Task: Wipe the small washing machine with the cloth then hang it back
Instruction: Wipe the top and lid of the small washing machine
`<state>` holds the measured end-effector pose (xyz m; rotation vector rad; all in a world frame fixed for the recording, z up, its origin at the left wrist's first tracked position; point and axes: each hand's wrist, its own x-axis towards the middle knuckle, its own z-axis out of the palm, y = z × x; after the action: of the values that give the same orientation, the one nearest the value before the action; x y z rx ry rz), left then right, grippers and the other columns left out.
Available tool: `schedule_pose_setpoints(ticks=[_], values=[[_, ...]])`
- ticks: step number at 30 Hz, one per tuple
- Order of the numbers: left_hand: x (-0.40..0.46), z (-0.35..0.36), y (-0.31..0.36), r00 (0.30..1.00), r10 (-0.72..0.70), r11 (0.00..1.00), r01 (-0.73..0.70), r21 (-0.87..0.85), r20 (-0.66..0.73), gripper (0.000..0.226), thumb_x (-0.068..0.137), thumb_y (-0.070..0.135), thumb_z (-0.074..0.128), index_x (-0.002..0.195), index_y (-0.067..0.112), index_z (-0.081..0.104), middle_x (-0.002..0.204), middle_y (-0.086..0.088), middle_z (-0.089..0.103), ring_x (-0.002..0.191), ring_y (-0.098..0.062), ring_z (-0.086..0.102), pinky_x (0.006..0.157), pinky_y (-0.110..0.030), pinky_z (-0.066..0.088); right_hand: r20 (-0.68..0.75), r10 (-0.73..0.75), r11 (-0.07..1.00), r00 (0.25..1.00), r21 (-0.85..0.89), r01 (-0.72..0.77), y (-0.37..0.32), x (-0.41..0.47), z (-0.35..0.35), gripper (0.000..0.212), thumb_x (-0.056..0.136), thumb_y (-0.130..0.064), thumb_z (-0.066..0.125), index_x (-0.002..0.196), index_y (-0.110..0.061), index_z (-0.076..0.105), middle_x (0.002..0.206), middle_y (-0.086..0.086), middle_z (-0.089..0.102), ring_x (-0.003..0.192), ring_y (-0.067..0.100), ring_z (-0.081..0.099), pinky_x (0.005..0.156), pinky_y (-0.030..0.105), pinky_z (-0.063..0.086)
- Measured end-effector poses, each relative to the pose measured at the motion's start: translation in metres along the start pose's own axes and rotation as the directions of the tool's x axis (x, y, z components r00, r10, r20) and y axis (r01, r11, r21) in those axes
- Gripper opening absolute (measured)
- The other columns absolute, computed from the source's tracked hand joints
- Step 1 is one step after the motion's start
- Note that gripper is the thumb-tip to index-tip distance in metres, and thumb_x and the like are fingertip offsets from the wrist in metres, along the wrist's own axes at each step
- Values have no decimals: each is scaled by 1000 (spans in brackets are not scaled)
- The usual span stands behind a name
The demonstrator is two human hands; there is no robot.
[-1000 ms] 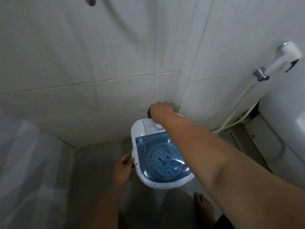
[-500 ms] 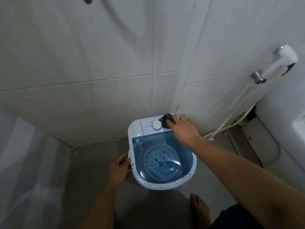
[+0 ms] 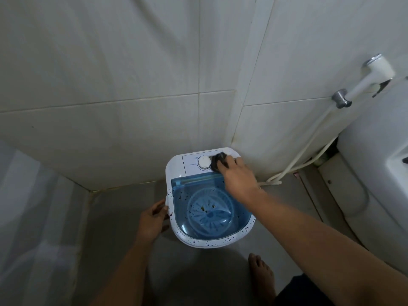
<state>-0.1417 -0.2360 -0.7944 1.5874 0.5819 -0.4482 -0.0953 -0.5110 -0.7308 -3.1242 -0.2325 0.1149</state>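
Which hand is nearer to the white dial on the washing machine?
Right. The right hand holds the dark cloth directly beside the dial; the left hand rests on the left side of the machine, farther from it.

A home bathroom: pale wall tiles (image 3: 132, 74), a bidet sprayer (image 3: 373, 78) with hose (image 3: 309, 146), and a toilet (image 3: 379, 173).
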Motion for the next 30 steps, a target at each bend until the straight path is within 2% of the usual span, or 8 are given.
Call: schedule_pose_setpoints(ticks=[3,8,13,18,22,24,28,30], values=[[0,-1,0,1000,2,1000,-2,-1,6,28,100,11,57,127,18,65,115,-12,73,106,-32,70,89,-51,58,1,-39,999,999,-34,40,22,-8,3,66,85,-3,57,148,-16,42,131,14,47,112,34,48,80,45,55],[-2,-1,1,1000,-6,999,7,-36,14,30,101,8,55,130,15,64,116,-13,72,100,-29,70,74,-37,59,23,286,955,958,79,-287,36,18,-7,51,89,-5,53,138,-16,50,124,13,48,105,32,49,78,45,54],[-1,0,1,1000,-6,999,7,-50,28,32,101,7,54,132,12,62,119,-16,71,95,-27,69,71,-34,58,-19,-71,997,997,36,71,21,-4,8,59,86,-11,63,143,-20,48,124,12,50,105,33,52,72,42,54],[-1,-1,1,1000,-7,998,9,-59,25,32,100,7,56,131,13,63,117,-13,72,94,-22,70,71,-34,58,-19,310,945,950,120,-306,28,23,-9,48,90,-8,53,137,-16,51,121,15,49,104,34,50,77,44,53],[-1,-2,0,999,-10,998,12,-61,34,28,100,8,56,127,16,65,113,-12,72,92,-21,70,71,-34,57,24,9,999,1000,36,-10,-7,-6,-3,62,84,-8,60,144,-15,45,127,15,46,111,35,48,76,44,53],[-2,-3,0,999,-8,999,10,-52,36,28,100,9,57,125,18,65,113,-11,73,94,-21,71,72,-35,57,35,-34,999,999,-6,34,8,-8,-6,64,83,-7,60,144,-15,44,127,15,46,110,34,49,76,44,54],[-3,-2,2,1000,-6,999,7,-44,26,26,100,10,57,123,20,67,108,-6,75,101,-25,72,72,-34,58,74,300,951,951,53,-304,35,27,-17,49,87,-6,54,135,-14,52,123,14,46,107,33,49,82,45,53],[-4,-1,3,1000,-5,999,6,-51,25,27,101,9,57,124,18,66,107,-7,75,102,-29,71,74,-35,58,74,327,936,942,109,-334,25,27,-16,48,87,-6,56,134,-14,52,124,14,46,107,33,49,81,44,53]])
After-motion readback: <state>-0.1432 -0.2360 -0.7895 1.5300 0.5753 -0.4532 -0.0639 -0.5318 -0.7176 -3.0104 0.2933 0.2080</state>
